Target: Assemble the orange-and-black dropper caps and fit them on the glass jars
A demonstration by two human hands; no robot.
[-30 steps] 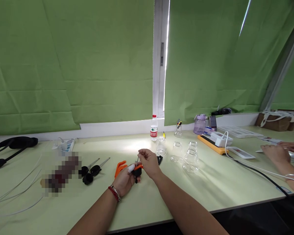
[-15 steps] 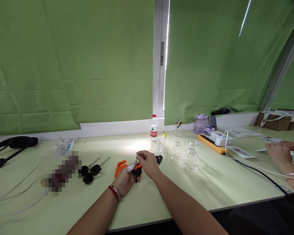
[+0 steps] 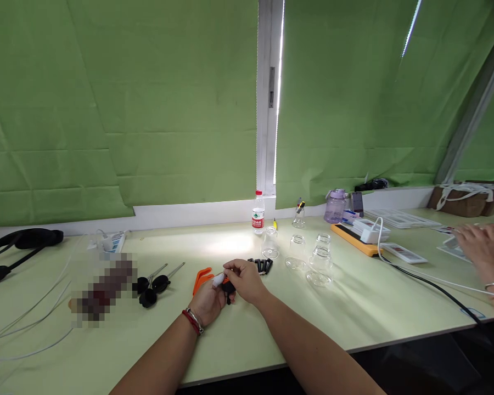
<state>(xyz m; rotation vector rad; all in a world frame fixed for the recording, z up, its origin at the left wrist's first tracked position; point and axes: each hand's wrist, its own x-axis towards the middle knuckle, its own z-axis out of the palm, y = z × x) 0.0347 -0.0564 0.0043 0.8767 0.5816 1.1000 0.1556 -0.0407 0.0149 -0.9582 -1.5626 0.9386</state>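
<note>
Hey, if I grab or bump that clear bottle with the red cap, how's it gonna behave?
The clear bottle stands tall on a narrow base, so a high bump could tip it. Its see-through wall looks like thin plastic, so it may give when squeezed. Its weight is uncertain, as the fill level isn't clear.

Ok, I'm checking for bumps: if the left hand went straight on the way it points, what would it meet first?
Probably the right hand, close in front of the left hand at the black part being held; any gap in depth is hard to judge.
</note>
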